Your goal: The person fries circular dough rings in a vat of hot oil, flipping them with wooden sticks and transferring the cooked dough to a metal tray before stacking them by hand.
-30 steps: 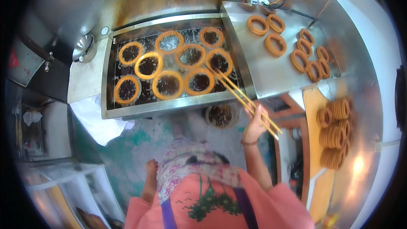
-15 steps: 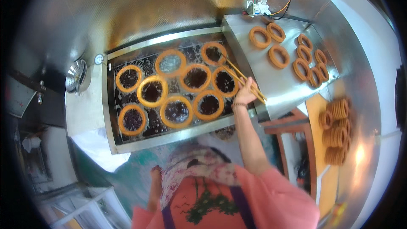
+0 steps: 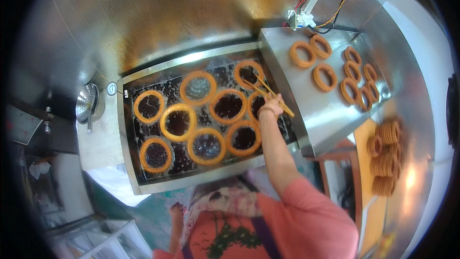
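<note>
The right hand [image 3: 273, 104] grips a pair of chopsticks [image 3: 265, 90] over the fryer [image 3: 125, 153], their tips reaching the ring [image 3: 248, 74] at the far right of the oil. Eight rings float there, crowded rim to rim, so the near ones lie just beside the forearm. The left hand is out of sight. Right of the fryer, a sloped steel tray [image 3: 311, 115] carries fried rings [image 3: 326, 76]. Further right, more rings stand stacked [image 3: 385, 158] on the counter [image 3: 364, 134]. A strainer [image 3: 86, 103] hangs at the left.
</note>
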The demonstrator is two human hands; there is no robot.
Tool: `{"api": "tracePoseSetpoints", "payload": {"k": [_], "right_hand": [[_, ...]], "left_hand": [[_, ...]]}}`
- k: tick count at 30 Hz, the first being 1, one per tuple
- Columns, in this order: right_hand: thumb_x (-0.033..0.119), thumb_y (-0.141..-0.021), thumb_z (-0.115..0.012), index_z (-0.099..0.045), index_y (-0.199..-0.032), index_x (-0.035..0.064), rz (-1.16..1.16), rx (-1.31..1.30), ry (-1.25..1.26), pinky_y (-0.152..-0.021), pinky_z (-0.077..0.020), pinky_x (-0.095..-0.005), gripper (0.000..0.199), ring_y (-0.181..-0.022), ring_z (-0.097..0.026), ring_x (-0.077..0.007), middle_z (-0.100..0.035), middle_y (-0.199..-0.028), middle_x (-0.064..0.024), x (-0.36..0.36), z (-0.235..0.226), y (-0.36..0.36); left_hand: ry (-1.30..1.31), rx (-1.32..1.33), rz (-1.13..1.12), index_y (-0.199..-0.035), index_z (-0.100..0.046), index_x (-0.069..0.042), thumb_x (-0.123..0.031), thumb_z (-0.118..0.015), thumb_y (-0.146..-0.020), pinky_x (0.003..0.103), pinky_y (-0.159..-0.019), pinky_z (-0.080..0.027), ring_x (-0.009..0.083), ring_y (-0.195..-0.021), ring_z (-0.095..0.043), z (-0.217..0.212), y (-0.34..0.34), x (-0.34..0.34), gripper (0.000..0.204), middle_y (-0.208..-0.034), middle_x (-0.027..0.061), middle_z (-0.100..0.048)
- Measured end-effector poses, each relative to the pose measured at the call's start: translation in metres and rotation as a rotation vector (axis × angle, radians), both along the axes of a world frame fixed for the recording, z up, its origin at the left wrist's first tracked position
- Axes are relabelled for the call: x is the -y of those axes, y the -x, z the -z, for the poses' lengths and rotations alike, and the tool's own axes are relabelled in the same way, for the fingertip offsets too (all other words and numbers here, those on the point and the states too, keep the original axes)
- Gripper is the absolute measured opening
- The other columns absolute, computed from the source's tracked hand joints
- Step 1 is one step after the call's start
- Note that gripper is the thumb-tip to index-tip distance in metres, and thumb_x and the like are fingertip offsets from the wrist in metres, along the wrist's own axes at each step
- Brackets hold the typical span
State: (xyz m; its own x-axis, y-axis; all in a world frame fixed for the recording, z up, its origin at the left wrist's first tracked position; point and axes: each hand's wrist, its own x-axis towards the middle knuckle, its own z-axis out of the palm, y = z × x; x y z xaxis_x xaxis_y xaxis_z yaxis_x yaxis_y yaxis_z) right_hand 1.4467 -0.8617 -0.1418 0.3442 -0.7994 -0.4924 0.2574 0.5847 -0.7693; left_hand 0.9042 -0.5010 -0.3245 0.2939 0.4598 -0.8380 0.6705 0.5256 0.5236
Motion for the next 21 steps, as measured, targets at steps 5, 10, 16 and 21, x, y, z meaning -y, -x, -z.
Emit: {"api": "tracePoseSetpoints", "payload": {"k": [5, 10, 16, 21], "right_hand": [[0.014, -0.088, -0.053, -0.049, -0.097, -0.0125, 0.038, 0.001, -0.244, -0.061, -0.0591, -0.0318, 0.028, -0.075, -0.064, -0.0255, -0.058, -0.092, -0.0246, 0.006, -0.006, 0.002], [0.017, -0.088, -0.052, -0.045, -0.098, -0.0116, 0.035, 0.003, -0.398, -0.066, -0.0588, -0.0358, 0.031, -0.079, -0.063, -0.0267, -0.057, -0.094, -0.0232, 0.025, 0.022, 0.015], [0.020, -0.089, -0.050, -0.043, -0.104, -0.0055, -0.183, 0.438, -0.525, -0.078, -0.0554, -0.0409, 0.030, -0.091, -0.059, -0.0254, -0.056, -0.097, -0.0165, 0.064, 0.089, 0.042], [0.021, -0.092, -0.045, -0.044, -0.110, 0.0034, -0.312, 0.203, -0.391, -0.086, -0.0508, -0.0416, 0.025, -0.095, -0.056, -0.0231, -0.054, -0.098, -0.0108, 0.054, 0.046, 0.061]], "left_hand": [[-0.024, -0.004, -0.007, -0.110, -0.050, 0.002, -0.004, -0.049, -0.077, 0.030, -0.042, -0.042, 0.0203, -0.054, -0.056, -0.002, 0.005, 0.009, 0.034, -0.080, 0.0121, -0.059], [-0.065, 0.017, -0.028, -0.112, -0.052, 0.003, -0.001, -0.049, -0.075, 0.029, -0.045, -0.043, 0.0181, -0.058, -0.056, 0.001, 0.019, 0.018, 0.037, -0.077, 0.0119, -0.060], [-0.062, 0.024, -0.067, -0.110, -0.053, 0.003, -0.004, -0.049, -0.076, 0.027, -0.049, -0.044, 0.0175, -0.058, -0.055, 0.013, 0.010, 0.026, 0.035, -0.080, 0.0118, -0.060], [-0.066, 0.051, -0.053, -0.110, -0.054, 0.002, -0.005, -0.049, -0.076, 0.026, -0.048, -0.043, 0.0170, -0.057, -0.053, -0.015, -0.014, 0.043, 0.035, -0.081, 0.0114, -0.060]]}}
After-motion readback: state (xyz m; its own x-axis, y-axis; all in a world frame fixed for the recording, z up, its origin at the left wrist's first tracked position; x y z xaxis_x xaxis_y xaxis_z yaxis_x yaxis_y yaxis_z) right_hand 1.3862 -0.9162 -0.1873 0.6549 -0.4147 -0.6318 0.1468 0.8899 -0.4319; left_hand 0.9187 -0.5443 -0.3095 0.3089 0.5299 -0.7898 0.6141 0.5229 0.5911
